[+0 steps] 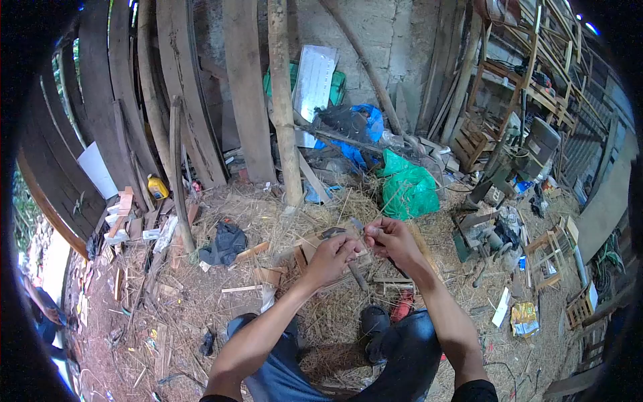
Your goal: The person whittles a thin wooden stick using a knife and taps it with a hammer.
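Observation:
My left hand point(333, 257) is closed, with its fingers curled in and their tips hidden; whatever they hold is too small to make out. Close on its right, my right hand point(394, 242) is pinched shut. A thin greyish piece point(357, 224) shows at its fingertips, its kind unclear. Just beyond and below the left hand is what looks like a hammer: its dark head point(333, 232) shows above the knuckles and its wooden handle point(358, 276) below. The left hand covers the middle of it, and I cannot tell whether they touch.
Straw and wood scraps cover the ground. A green plastic bag point(408, 187) lies ahead, right of a wooden post point(284, 120). A black bag point(226, 244) and yellow bottle point(157, 187) are leftward. Machinery point(492, 181) stands right. Another person's hand point(52, 313) shows far left.

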Motion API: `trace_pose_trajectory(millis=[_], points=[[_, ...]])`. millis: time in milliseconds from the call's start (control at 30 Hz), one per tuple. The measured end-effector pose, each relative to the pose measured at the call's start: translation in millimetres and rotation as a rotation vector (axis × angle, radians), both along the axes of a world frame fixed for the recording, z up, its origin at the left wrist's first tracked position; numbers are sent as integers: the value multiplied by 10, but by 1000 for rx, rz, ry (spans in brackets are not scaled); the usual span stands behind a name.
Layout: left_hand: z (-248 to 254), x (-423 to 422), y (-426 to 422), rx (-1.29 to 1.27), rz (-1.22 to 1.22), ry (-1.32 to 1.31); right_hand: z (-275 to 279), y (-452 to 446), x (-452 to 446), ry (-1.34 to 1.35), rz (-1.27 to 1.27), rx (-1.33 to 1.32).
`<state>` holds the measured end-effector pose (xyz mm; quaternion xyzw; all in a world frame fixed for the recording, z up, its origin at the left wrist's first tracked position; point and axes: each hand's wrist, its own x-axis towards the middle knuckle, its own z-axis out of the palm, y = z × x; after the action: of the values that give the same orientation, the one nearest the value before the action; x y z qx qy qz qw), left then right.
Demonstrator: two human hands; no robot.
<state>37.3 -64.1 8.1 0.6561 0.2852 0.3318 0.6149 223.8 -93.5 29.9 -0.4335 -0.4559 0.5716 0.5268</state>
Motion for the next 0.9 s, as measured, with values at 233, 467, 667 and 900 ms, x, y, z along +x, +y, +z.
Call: trace_pose_trajectory(millis=[233, 467, 667, 900], points=[[-69, -147, -41, 106, -3, 169, -126, 70, 477, 132, -365, 66], [-149, -98, 18, 264, 93, 174, -124, -70, -174, 1, 96, -54], [-140, -69, 0, 421, 166, 212, -156, 79, 16, -40, 115, -75], [-104, -165, -107, 371, 122, 270, -185, 102, 368, 38, -128, 29]])
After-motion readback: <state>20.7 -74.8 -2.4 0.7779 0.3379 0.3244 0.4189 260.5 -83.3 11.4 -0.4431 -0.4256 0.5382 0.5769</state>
